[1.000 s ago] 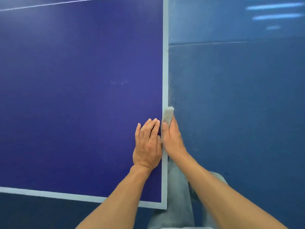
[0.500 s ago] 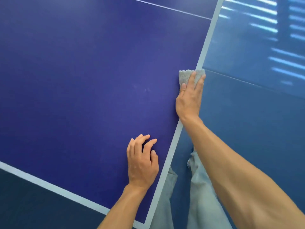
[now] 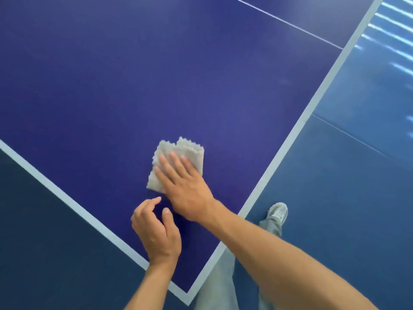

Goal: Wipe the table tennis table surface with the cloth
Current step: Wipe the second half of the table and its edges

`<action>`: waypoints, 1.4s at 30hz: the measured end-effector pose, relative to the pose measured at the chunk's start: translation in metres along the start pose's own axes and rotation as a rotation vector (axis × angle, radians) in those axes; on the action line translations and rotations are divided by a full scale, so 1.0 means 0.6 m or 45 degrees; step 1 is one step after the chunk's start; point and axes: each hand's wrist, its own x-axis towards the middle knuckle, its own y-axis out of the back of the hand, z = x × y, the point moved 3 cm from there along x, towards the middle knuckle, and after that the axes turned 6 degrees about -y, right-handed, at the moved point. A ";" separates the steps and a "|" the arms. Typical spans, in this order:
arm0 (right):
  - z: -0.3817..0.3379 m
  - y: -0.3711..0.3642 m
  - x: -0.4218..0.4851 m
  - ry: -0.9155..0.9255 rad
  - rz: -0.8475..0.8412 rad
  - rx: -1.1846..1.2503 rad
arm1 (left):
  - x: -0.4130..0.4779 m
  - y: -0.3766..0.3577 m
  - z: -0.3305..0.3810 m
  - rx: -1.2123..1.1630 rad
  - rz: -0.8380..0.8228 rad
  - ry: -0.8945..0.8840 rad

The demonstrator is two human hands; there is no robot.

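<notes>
A folded grey cloth [image 3: 178,151] lies flat on the dark blue table tennis table [image 3: 111,86], a short way in from its near corner. My right hand [image 3: 185,186] presses on the cloth with straight, spread fingers and covers its lower right part. My left hand [image 3: 156,231] rests on the table just below the cloth, fingers loosely curled and holding nothing; it does not touch the cloth.
White border lines [image 3: 290,139] run along the table's edges and meet at the near corner [image 3: 187,296]. A thin white centre line [image 3: 286,22] crosses the far part. Blue floor [image 3: 346,186] lies to the right, with my grey trouser leg and shoe [image 3: 278,212] beside the table.
My right hand has slid the cloth from the table's right edge inward and toward the near corner. The left hand has curled its fingers and stayed near the corner. The view has turned.
</notes>
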 end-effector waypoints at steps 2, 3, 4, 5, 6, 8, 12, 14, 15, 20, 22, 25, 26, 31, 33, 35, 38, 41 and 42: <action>-0.056 -0.028 -0.083 0.215 -0.064 -0.016 | -0.005 0.026 -0.023 0.012 0.093 0.172; -0.062 -0.034 -0.118 0.270 -0.086 -0.052 | -0.010 0.037 -0.033 0.028 0.113 0.223; -0.052 -0.034 -0.143 0.284 -0.085 -0.074 | -0.016 0.047 -0.043 0.055 0.113 0.257; -0.028 -0.026 -0.155 0.249 -0.050 -0.074 | -0.024 0.055 -0.053 0.091 0.102 0.278; 0.003 -0.012 -0.154 0.152 -0.008 -0.076 | -0.033 0.062 -0.062 0.125 0.086 0.290; 0.079 0.019 -0.116 -0.167 0.096 -0.106 | -0.050 0.075 -0.080 0.169 0.058 0.317; 0.143 0.067 0.027 -0.780 0.136 -0.034 | -0.070 0.093 -0.100 0.172 0.076 0.374; 0.078 0.052 0.061 -0.646 0.084 -0.043 | -0.071 0.102 -0.100 0.156 0.134 0.369; 0.029 0.036 0.055 -0.456 0.056 -0.070 | -0.070 0.107 -0.098 0.147 0.174 0.349; -0.144 -0.055 -0.136 0.370 -0.052 -0.156 | -0.040 0.111 -0.089 0.121 0.267 0.231; -0.122 -0.062 -0.197 0.291 -0.001 -0.128 | -0.021 0.100 -0.081 0.090 0.232 0.249; -0.033 -0.044 -0.238 -0.037 0.149 -0.082 | 0.004 0.065 -0.051 0.059 0.153 0.213; 0.001 -0.033 -0.241 -0.166 0.189 -0.089 | 0.009 0.050 -0.036 0.060 0.116 0.177; 0.127 0.015 -0.201 -0.874 0.390 0.082 | 0.022 -0.037 0.050 0.006 -0.043 0.006; 0.143 0.026 -0.184 -1.032 0.482 0.290 | 0.024 -0.069 0.091 -0.030 -0.100 -0.055; 0.138 0.026 -0.182 -1.150 0.568 0.538 | 0.025 -0.097 0.131 -0.060 -0.155 -0.115; 0.094 0.013 -0.212 -1.292 0.609 1.051 | 0.025 -0.132 0.178 -0.090 -0.236 -0.213; 0.036 -0.007 -0.255 -1.195 0.573 1.291 | 0.029 -0.162 0.209 -0.079 -0.333 -0.325; 0.030 -0.014 -0.261 -1.178 0.555 1.315 | 0.033 -0.171 0.215 -0.053 -0.371 -0.375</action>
